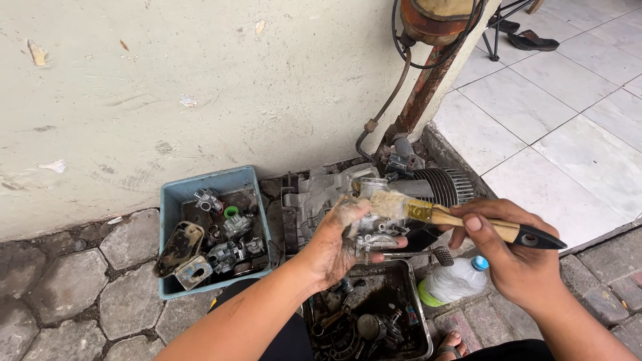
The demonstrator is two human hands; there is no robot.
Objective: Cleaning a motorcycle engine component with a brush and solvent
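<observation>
My left hand (332, 246), dirty with grease, grips a small grey metal engine part (374, 235) over a dark metal tray (411, 304). My right hand (511, 257) holds a paintbrush (461, 219) with a wooden handle and black end. Its pale bristles rest on top of the metal part. Behind the hands lies a grey engine block (321, 194) with a finned cylinder (441, 186).
A blue plastic tub (175, 197) of small engine parts stands left by the pale wall. The dark tray holds oily parts. A plastic bottle (455, 281) with a blue cap lies right of it. A rusty post (421, 93) with hoses rises behind. White floor tiles lie to the right.
</observation>
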